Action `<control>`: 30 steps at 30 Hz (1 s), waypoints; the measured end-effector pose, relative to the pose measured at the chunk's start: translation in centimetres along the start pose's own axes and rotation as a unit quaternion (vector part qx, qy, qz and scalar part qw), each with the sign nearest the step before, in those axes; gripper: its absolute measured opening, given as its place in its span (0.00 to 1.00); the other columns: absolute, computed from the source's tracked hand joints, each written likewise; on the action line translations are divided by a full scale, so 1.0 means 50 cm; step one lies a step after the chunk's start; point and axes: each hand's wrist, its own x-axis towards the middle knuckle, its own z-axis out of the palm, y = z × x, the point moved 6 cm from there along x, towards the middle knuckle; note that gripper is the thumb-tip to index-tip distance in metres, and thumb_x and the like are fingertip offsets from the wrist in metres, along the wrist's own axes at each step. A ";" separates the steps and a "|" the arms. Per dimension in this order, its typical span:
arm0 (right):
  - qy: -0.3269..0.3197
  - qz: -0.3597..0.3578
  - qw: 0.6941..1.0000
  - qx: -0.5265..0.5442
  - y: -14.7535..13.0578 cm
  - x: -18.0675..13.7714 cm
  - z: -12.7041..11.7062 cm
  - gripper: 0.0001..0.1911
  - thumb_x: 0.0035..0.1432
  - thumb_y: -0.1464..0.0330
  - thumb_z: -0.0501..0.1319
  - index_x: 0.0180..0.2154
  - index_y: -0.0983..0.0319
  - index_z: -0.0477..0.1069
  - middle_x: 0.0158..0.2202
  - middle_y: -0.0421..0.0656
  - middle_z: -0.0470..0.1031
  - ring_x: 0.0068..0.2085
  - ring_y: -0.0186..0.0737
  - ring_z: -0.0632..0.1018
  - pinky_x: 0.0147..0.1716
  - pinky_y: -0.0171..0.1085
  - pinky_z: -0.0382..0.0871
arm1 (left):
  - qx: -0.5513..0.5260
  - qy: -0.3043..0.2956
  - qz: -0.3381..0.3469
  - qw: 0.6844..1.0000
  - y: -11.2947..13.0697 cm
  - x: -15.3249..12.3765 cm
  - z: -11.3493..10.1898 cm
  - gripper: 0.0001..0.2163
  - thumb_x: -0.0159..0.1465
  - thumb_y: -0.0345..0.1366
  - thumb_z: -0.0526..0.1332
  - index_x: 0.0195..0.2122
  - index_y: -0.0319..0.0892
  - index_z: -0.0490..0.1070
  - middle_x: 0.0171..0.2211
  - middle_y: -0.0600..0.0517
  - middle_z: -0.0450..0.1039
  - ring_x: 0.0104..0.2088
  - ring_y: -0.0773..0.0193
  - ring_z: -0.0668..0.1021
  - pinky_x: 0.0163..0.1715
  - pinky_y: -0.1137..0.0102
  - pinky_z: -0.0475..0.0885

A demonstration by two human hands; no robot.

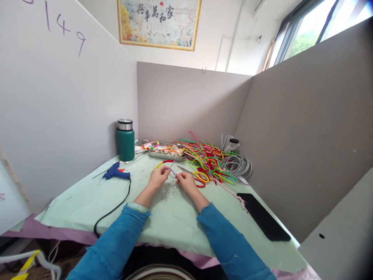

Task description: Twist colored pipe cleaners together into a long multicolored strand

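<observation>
My left hand (159, 177) and my right hand (185, 181) are close together over the middle of the pale green table cover (87, 198). Both are closed in a pinch on a short purple pipe cleaner (172, 171) stretched between them. A yellow and red pipe cleaner (163, 163) lies just behind my left hand. Scissors with yellow and red handles (198, 177) lie just to the right of my right hand. Small trimmings (170, 190) are scattered on the cover under my hands.
A blue glue gun (115, 172) with a black cord lies at the left. A green flask (126, 140) stands at the back left. A metal tray (166, 151) of small pieces, a heap of coloured pipe cleaners (210, 157), white cable (237, 165) and a black phone (264, 221) are at the right.
</observation>
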 end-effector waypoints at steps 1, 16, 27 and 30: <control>0.007 -0.010 1.000 -0.008 -0.003 -0.001 -0.003 0.14 0.52 0.63 0.53 0.25 0.63 0.73 0.21 0.40 0.73 0.23 0.34 0.71 0.23 0.31 0.59 | -0.001 -0.002 0.003 1.000 0.003 -0.001 -0.001 0.15 0.57 0.45 0.51 0.32 0.41 0.70 0.18 0.57 0.67 0.21 0.69 0.69 0.25 0.75 0.62; 0.034 -0.146 0.987 -0.057 -0.060 -0.022 -0.014 0.11 0.55 0.64 0.54 0.29 0.61 0.73 0.26 0.39 0.74 0.28 0.36 0.71 0.28 0.33 0.60 | 0.121 -0.055 0.015 0.991 0.010 -0.011 0.022 0.12 0.57 0.42 0.53 0.31 0.42 0.72 0.20 0.54 0.70 0.24 0.68 0.69 0.25 0.74 0.60; 0.005 -0.164 0.987 -0.005 -0.072 -0.030 -0.004 0.08 0.53 0.67 0.55 0.28 0.61 0.71 0.26 0.39 0.73 0.29 0.35 0.72 0.30 0.33 0.63 | 0.111 -0.070 0.026 0.991 0.007 -0.013 0.027 0.11 0.57 0.39 0.53 0.34 0.42 0.71 0.21 0.55 0.70 0.23 0.68 0.69 0.26 0.74 0.60; 0.012 -0.138 0.990 0.011 -0.063 -0.025 -0.003 0.09 0.53 0.66 0.54 0.27 0.62 0.71 0.25 0.39 0.73 0.27 0.34 0.72 0.29 0.32 0.63 | 0.104 -0.058 0.019 0.993 0.012 -0.012 0.022 0.12 0.57 0.41 0.52 0.35 0.42 0.71 0.20 0.55 0.69 0.23 0.68 0.69 0.25 0.75 0.60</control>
